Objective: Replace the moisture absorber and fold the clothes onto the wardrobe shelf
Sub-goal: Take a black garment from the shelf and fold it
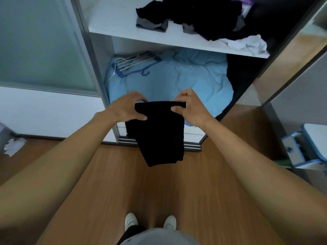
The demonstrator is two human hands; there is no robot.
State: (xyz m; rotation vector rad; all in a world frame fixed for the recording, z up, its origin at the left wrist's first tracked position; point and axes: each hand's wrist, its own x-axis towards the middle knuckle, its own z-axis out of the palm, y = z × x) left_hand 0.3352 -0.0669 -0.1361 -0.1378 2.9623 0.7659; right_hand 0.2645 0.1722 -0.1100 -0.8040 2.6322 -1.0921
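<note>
A black garment (pixel 159 137) hangs folded in the air in front of the open wardrobe. My left hand (pixel 127 107) grips its top left corner and my right hand (pixel 191 107) grips its top right corner, thumbs on the near side. On the white wardrobe shelf (pixel 115 20) above lies a loose heap of black clothes (pixel 200 16) with grey cuffs and a crumpled white garment (pixel 247 44). A purple and white package (pixel 243 2) shows at the shelf's back right, partly cut off by the frame edge.
Below the shelf a light blue duvet (pixel 177 76) fills the wardrobe bottom, with a bundle of hangers (pixel 134 63) on it. A frosted sliding door (pixel 40 46) stands left. A small blue and white drawer unit (pixel 304 147) stands right. White gloves (pixel 14 145) lie on the wooden floor.
</note>
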